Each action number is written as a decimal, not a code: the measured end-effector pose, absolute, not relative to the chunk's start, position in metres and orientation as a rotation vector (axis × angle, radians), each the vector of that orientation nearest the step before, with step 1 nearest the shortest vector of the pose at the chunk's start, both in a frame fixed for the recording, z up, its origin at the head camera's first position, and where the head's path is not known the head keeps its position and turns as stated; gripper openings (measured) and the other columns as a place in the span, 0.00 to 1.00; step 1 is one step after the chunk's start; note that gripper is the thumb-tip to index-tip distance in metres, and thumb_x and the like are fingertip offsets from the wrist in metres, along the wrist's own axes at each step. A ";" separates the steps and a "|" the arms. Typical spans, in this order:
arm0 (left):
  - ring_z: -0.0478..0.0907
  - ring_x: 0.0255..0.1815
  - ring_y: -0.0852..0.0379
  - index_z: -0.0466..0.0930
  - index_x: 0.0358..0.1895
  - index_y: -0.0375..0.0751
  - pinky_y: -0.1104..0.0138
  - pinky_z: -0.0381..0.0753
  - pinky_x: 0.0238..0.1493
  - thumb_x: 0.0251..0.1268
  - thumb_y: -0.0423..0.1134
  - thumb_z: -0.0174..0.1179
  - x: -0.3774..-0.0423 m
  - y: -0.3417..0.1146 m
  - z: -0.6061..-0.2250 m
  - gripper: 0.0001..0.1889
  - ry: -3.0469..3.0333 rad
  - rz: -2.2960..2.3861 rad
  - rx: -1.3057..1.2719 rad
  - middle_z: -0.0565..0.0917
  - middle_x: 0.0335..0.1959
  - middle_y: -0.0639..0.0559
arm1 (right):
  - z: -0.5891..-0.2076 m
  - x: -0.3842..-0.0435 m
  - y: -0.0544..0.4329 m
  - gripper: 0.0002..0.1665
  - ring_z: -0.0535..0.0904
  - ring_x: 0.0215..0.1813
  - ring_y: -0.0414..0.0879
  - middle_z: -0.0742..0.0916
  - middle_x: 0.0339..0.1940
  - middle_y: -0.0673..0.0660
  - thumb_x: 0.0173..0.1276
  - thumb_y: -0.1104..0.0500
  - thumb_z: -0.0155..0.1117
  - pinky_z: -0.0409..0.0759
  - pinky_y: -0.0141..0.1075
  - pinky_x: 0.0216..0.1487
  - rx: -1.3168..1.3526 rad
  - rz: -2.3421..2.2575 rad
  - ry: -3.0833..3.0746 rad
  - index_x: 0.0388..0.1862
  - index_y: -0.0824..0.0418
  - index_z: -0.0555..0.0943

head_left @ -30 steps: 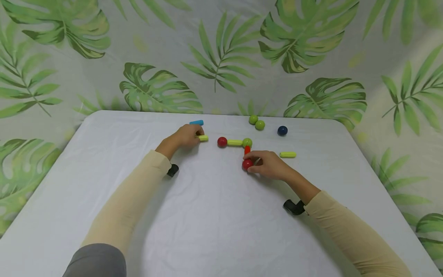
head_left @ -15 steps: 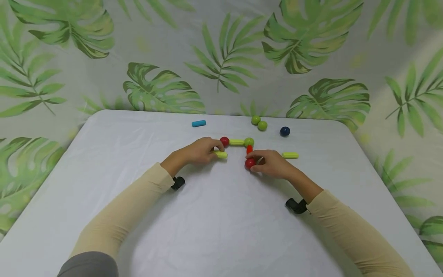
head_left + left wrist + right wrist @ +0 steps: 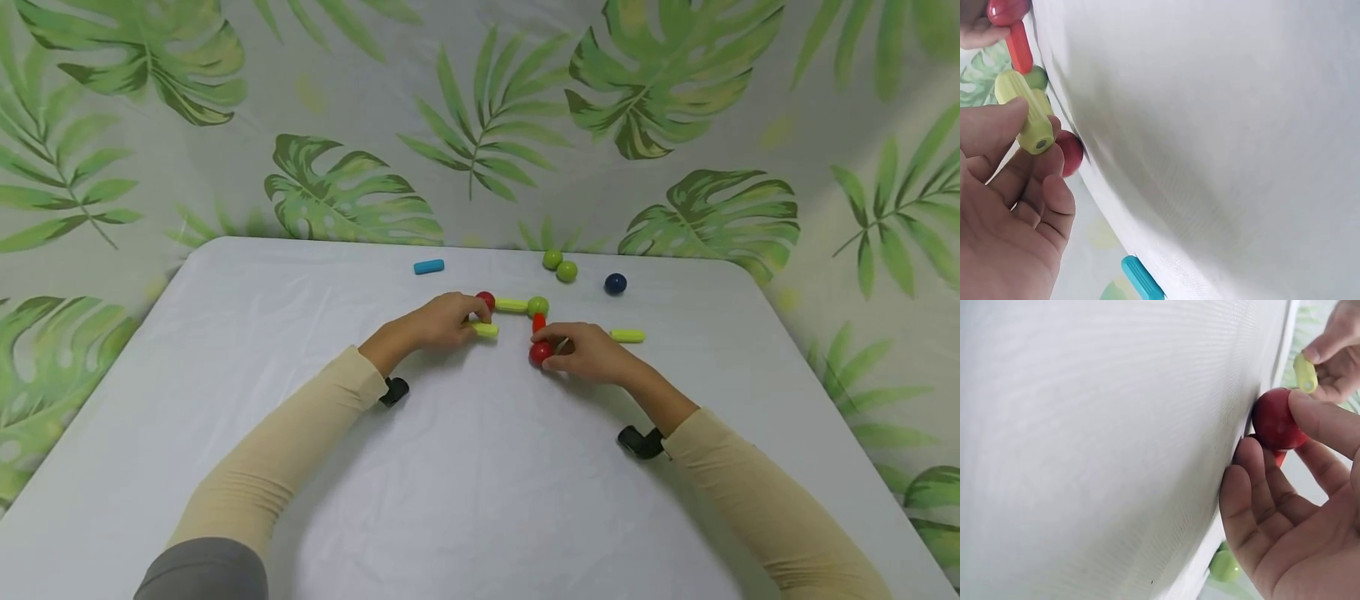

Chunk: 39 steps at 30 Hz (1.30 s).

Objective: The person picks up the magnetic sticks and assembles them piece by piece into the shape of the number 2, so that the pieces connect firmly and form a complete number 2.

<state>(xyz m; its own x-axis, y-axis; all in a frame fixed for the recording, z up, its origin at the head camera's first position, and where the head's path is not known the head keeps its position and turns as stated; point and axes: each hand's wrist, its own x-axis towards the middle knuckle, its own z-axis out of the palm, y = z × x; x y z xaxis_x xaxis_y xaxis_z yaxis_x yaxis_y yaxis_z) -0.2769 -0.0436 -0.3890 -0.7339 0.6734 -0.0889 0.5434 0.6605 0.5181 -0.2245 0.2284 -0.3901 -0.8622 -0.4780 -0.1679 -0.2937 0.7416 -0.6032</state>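
My left hand [image 3: 444, 322] pinches a ribbed yellow-green rod [image 3: 1029, 115] between thumb and fingers; a dark round spot shows in its end face. Thumb and fingertips of my right hand [image 3: 587, 352] hold a red ball [image 3: 1277, 419] at the near end of an L-shaped chain. From that ball a red rod [image 3: 539, 323] leads back to a green ball [image 3: 537, 307]. A second yellow-green rod [image 3: 512, 306] runs left from there to another red ball [image 3: 487, 299], partly hidden behind my left fingers. The held rod's free end points toward the right-hand ball, with a gap between.
A blue rod [image 3: 429, 267] lies at the back left of the white-covered table [image 3: 450, 483]. Behind the chain sit two green balls [image 3: 567, 272], with a dark blue ball [image 3: 616, 284] to their right. Another yellow-green rod [image 3: 627, 336] lies beyond my right hand.
My left hand has carried the yellow-green rod rightward and nearer, from beside the blue rod to in front of the far red ball. My right hand stays on its ball.
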 end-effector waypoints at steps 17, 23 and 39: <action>0.80 0.42 0.57 0.86 0.50 0.44 0.67 0.81 0.50 0.62 0.32 0.66 -0.261 -0.051 -0.395 0.13 2.469 0.930 1.074 0.88 0.46 0.51 | -0.393 -0.233 0.231 0.22 0.81 0.51 0.50 0.85 0.57 0.58 0.66 0.58 0.69 0.82 0.41 0.52 -0.590 -0.861 2.593 0.60 0.56 0.80; 0.80 0.45 0.57 0.85 0.53 0.43 0.68 0.81 0.51 0.63 0.33 0.66 -0.261 -0.048 -0.396 0.15 2.417 0.928 1.061 0.87 0.48 0.50 | -0.392 -0.233 0.231 0.22 0.81 0.50 0.50 0.85 0.57 0.58 0.66 0.59 0.69 0.81 0.42 0.54 -0.586 -0.865 2.582 0.60 0.56 0.80; 0.83 0.47 0.56 0.85 0.53 0.43 0.66 0.82 0.54 0.63 0.34 0.66 -0.260 -0.038 -0.397 0.15 2.419 0.877 1.088 0.87 0.48 0.49 | -0.394 -0.234 0.233 0.23 0.81 0.50 0.49 0.85 0.56 0.57 0.66 0.59 0.69 0.81 0.42 0.54 -0.609 -0.872 2.584 0.60 0.56 0.80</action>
<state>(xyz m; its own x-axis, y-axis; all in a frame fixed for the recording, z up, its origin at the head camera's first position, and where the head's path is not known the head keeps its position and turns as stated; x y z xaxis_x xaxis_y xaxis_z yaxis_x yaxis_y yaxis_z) -0.2604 -0.0382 -0.3966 -0.6457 0.7614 -0.0577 0.5475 0.5144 0.6600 -0.2343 0.2328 -0.3936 -0.8480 -0.4973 -0.1832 -0.2846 0.7190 -0.6341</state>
